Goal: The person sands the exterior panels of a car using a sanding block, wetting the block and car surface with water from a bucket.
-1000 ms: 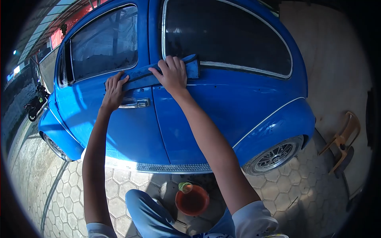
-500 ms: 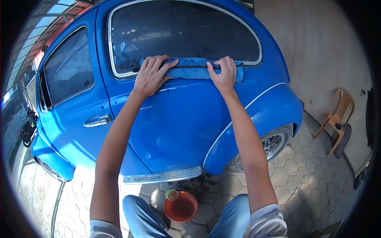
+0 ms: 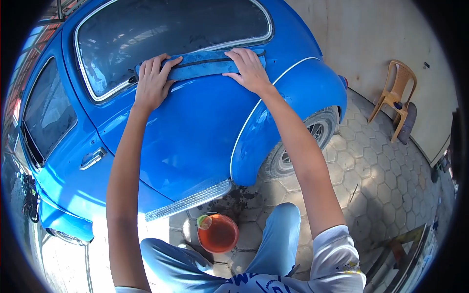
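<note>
A long blue strip (image 3: 202, 69), with a dark line along its length, lies against the blue car body (image 3: 190, 127) just below the rear side window (image 3: 171, 29). I cannot tell its material for certain. My left hand (image 3: 154, 83) grips its left end, fingers over the upper edge and thumb along the face. Toward the right end my right hand (image 3: 248, 71) clasps it, fingers over the top and thumb at the lower edge. Both palms face the car, and the fingertips are partly hidden.
Between my knees, a red bucket (image 3: 218, 234) of liquid stands on the paving (image 3: 371, 161), something pale green at its rim. The running board (image 3: 190, 199) and rear wheel (image 3: 286, 158) are close by. A tan plastic chair (image 3: 398, 90) stands by the wall at right.
My view has shifted and tilted, so the car sits further left and higher. Both hands, still on the blue strip, have moved slightly toward the car's rear along the window's lower edge.
</note>
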Demonstrator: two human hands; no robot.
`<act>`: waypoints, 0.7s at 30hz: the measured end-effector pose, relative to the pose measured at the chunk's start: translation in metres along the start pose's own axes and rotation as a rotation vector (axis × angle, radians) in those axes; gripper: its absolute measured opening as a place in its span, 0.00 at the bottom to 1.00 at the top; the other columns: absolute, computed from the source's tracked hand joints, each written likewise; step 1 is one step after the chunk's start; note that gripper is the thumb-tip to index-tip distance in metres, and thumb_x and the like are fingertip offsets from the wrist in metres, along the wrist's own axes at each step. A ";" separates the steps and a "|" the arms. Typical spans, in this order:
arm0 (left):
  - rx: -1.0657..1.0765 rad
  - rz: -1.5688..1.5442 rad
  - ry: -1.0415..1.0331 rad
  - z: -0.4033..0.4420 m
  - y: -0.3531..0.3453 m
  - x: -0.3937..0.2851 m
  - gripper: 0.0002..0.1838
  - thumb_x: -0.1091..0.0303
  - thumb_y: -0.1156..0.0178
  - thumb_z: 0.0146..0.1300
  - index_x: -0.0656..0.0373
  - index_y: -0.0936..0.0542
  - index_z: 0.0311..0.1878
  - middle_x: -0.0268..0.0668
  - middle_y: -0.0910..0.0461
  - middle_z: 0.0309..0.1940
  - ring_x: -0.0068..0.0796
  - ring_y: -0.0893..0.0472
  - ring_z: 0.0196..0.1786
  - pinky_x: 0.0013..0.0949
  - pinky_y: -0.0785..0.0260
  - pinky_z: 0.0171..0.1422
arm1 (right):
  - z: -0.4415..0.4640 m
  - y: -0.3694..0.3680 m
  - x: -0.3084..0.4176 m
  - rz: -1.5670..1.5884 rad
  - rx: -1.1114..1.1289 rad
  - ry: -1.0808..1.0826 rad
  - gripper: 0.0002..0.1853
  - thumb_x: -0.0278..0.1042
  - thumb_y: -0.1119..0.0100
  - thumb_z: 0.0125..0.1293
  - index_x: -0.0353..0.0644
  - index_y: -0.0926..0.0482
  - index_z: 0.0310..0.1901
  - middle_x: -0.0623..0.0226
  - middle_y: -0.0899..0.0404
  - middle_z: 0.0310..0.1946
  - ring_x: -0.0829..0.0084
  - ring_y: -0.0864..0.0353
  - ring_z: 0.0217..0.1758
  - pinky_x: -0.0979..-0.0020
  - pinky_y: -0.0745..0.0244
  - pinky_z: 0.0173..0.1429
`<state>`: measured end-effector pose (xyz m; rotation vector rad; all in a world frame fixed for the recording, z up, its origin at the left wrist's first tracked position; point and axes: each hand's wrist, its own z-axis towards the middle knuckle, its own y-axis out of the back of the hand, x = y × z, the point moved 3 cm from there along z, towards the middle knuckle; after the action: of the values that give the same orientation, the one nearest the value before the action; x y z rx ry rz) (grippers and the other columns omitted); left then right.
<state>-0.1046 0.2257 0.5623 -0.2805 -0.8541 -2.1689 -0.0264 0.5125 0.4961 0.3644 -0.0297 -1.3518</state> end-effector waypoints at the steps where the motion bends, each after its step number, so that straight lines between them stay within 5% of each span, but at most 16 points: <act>1: 0.007 -0.048 -0.009 -0.001 -0.002 -0.012 0.36 0.66 0.28 0.64 0.40 0.27 0.76 0.40 0.28 0.70 0.46 0.31 0.73 0.50 0.42 0.80 | -0.009 0.009 -0.002 0.021 0.043 -0.018 0.33 0.51 0.28 0.66 0.46 0.25 0.68 0.60 0.24 0.65 0.54 0.28 0.71 0.49 0.37 0.80; 10: 0.046 -0.259 -0.007 0.006 -0.065 -0.175 0.36 0.65 0.30 0.68 0.35 0.27 0.78 0.43 0.27 0.68 0.46 0.30 0.71 0.50 0.41 0.78 | -0.108 0.102 -0.078 -0.077 0.427 -0.279 0.35 0.47 0.29 0.65 0.49 0.27 0.72 0.62 0.26 0.72 0.57 0.34 0.80 0.49 0.47 0.87; 15: 0.022 -0.191 -0.024 0.007 -0.103 -0.232 0.36 0.62 0.31 0.70 0.32 0.29 0.80 0.43 0.27 0.68 0.44 0.29 0.69 0.49 0.40 0.76 | -0.151 0.122 -0.107 -0.057 0.393 -0.346 0.39 0.49 0.26 0.62 0.46 0.29 0.73 0.57 0.30 0.75 0.53 0.40 0.83 0.45 0.57 0.89; 21: 0.112 -0.306 0.089 -0.014 -0.140 -0.277 0.35 0.49 0.35 0.72 0.45 0.30 0.79 0.47 0.28 0.64 0.44 0.27 0.57 0.45 0.35 0.66 | -0.155 0.127 -0.122 -0.110 0.474 -0.323 0.39 0.58 0.29 0.62 0.45 0.28 0.69 0.52 0.35 0.78 0.49 0.46 0.86 0.40 0.68 0.89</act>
<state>-0.0184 0.4451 0.3595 0.0052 -1.0175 -2.3819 0.1022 0.6883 0.4073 0.5456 -0.6146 -1.4963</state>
